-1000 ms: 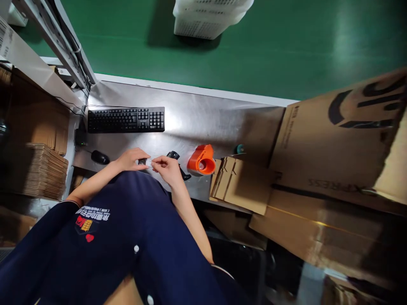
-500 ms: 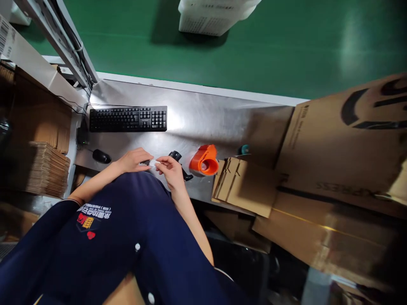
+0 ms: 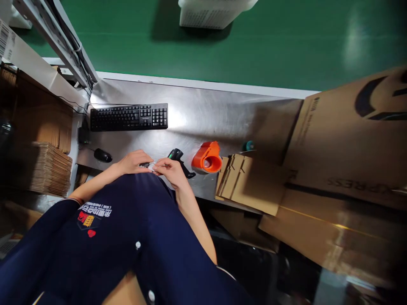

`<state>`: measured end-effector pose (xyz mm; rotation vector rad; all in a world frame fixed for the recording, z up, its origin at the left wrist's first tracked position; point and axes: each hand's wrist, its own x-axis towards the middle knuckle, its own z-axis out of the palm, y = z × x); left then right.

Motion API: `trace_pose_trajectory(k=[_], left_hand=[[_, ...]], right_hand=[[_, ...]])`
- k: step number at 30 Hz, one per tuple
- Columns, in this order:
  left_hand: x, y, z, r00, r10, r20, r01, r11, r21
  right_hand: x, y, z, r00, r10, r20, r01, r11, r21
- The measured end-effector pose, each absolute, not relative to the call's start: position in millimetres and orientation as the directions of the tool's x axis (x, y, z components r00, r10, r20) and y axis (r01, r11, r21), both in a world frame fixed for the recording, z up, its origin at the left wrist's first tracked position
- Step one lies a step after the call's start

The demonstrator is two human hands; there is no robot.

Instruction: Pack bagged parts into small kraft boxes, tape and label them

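Close to my body, at the near edge of the metal table (image 3: pixel 203 101), both hands meet over a small white-and-dark item (image 3: pixel 150 166) that is too small to name. My left hand (image 3: pixel 135 162) has its fingers closed on the item's dark end. From the other side, my right hand (image 3: pixel 170 169) pinches its white end between thumb and fingers. Just beyond my right hand lies a black handheld scanner (image 3: pixel 182 162) with a green light. An orange tape dispenser (image 3: pixel 207 158) stands to the right of the scanner.
A black keyboard (image 3: pixel 129 117) and a mouse (image 3: pixel 102 155) lie on the left. Flat cardboard pieces (image 3: pixel 254 182) and a large carton (image 3: pixel 343 140) take up the right. Behind the table runs a green conveyor belt (image 3: pixel 270 51) carrying a white bin (image 3: pixel 213 16). Folded cartons (image 3: pixel 51 169) are stacked at left.
The view has shifted slightly, so the table items on the right appear further right. My hands stay together on the small item, with my right fingers a little lower over its white end.
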<state>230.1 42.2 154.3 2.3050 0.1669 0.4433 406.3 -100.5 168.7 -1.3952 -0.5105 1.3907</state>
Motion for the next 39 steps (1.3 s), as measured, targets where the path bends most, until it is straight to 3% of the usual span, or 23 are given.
trace_pose_trajectory(k=[4,6,8,10,13,15,24,31,36,39], left_hand=[[230.0,38.2,163.1,0.946,0.268,0.181,0.028,-0.626,0.78],[228.1,36.2,167.8,0.927,0.341,0.153,0.058,-0.535,0.843],[224.6,34.4,171.3,0.869,0.488,0.078,0.118,-0.357,0.927],[220.7,33.4,173.1,0.804,0.587,-0.093,0.182,-0.095,0.979],[218.1,32.9,174.1,0.768,0.541,-0.343,0.236,0.258,0.937],[219.5,32.5,175.2,0.731,0.542,-0.414,0.235,0.369,0.899],[229.1,24.8,189.7,0.62,0.695,-0.364,0.243,0.271,0.931],[227.3,25.0,201.1,0.666,0.695,-0.272,0.189,0.195,0.962],[225.3,26.3,204.4,0.726,0.64,-0.252,0.137,0.225,0.965],[223.6,26.7,205.3,0.733,0.626,-0.266,0.144,0.24,0.96]], right_hand=[[403.8,-98.3,171.7,0.193,0.834,-0.517,-0.394,-0.416,-0.819],[401.1,-97.4,171.7,0.205,0.829,-0.521,-0.424,-0.404,-0.81],[399.1,-97.5,171.0,0.235,0.825,-0.514,-0.467,-0.368,-0.804],[397.6,-98.1,169.9,0.248,0.818,-0.519,-0.508,-0.346,-0.789],[394.7,-98.9,167.7,0.252,0.81,-0.53,-0.526,-0.345,-0.777],[391.8,-99.2,166.8,0.281,0.806,-0.52,-0.493,-0.344,-0.799],[386.4,-105.9,175.0,0.383,0.854,-0.353,-0.229,-0.282,-0.932],[390.2,-105.1,185.1,0.406,0.901,-0.152,-0.085,-0.129,-0.988],[387.3,-103.9,195.6,0.453,0.873,-0.181,-0.075,-0.165,-0.983],[384.4,-103.5,201.6,0.421,0.863,-0.278,-0.174,-0.225,-0.959]])
